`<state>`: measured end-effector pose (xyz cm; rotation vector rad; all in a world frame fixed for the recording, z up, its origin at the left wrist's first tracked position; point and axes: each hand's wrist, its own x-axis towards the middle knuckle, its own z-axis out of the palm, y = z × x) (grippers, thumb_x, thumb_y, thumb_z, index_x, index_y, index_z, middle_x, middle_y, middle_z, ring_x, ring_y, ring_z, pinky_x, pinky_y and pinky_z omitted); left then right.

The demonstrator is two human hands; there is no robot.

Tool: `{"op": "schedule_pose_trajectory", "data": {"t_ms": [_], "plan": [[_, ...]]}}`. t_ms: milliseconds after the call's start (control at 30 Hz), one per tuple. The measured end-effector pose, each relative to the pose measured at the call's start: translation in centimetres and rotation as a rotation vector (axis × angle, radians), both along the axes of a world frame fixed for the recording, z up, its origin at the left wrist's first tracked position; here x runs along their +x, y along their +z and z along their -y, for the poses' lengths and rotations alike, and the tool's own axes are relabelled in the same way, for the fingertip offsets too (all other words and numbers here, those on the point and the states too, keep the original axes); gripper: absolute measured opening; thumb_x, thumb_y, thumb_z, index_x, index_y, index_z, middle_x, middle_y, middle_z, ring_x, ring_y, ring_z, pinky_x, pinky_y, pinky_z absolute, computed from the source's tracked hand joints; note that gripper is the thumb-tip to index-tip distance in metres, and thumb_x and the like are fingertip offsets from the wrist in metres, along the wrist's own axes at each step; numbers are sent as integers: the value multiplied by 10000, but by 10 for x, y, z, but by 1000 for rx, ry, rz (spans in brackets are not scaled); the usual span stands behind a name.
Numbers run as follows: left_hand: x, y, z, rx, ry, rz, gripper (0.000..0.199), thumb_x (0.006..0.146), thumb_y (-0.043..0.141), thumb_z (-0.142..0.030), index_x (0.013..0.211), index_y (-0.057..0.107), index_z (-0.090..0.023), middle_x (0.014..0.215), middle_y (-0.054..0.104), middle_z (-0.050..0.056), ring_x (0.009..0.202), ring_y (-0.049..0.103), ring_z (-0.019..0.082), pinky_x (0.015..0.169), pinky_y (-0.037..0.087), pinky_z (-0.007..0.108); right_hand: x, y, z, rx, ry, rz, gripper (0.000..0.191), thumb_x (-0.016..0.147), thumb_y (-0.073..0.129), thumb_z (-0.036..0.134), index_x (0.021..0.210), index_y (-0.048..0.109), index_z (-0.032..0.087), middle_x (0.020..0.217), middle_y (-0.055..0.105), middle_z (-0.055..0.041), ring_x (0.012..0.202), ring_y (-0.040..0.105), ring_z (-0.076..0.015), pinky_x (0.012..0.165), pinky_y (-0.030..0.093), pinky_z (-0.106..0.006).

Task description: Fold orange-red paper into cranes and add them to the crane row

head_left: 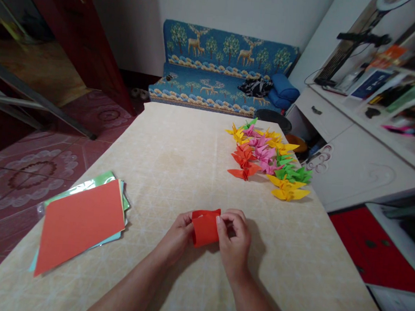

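- Two bare hands meet over the near half of the cream, faintly patterned surface, about midway between its left and right edges.
- Left hand: its fingers are closed on the left end of a small, red piece of folded paper.
- Right hand: its thumb and fingers stand narrow, pinching this same paper at its upper right corner.
- The held paper is bent over, and an opening shows along its top; whether its lower side touches the surface, I cannot tell.
- Close to the left edge, towards the near left corner, lies a stack of coloured paper sheets, with a red one uppermost.
- Along the right edge, up to the far right corner, many folded paper birds are grouped closely: red birds, pink birds, green birds and yellow birds.
- Beyond the far edge is a long blue sofa with deer and trees on its cover.
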<state>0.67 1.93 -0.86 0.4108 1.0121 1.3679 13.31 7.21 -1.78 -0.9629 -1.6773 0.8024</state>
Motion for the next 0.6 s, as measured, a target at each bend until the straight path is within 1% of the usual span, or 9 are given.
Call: {"op": "schedule_pose_trajectory", "data": {"t_ms": [67,133,233,333,600], "plan": [[0,1,-1,7,11,23,227,719,728,-264,878,741,-103,791,734,112,623,638,141,625,470,229,0,0,0,2,4,-19,65,846,563,202,787,591,197,868,609,-62,816,595,-181,640,484,-279],[0,2,-1,23,14,37,206,728,718,-246,873,742,-102,794,737,113,645,649,148,644,477,232,1,0,0,-14,10,-36,56,844,563,192,796,593,196,878,626,-62,837,604,-184,671,488,-286],[-1,1,-1,48,-2,36,209,763,686,-239,910,742,-101,810,740,116,675,661,158,677,488,245,2,0,1,-39,10,-53,54,840,569,181,791,588,191,840,634,-44,798,609,-168,680,482,-275],[-1,1,-1,47,-5,35,216,760,684,-227,927,741,-104,816,742,114,680,665,162,694,492,253,2,1,2,-46,3,-70,66,839,575,190,773,583,187,812,632,-38,769,609,-163,677,478,-270],[-1,2,-1,33,-11,27,181,751,666,-201,886,742,-107,779,739,101,645,659,156,653,481,239,3,3,2,-52,7,-81,78,834,581,181,756,587,185,785,631,-33,741,600,-156,642,469,-257]]}}
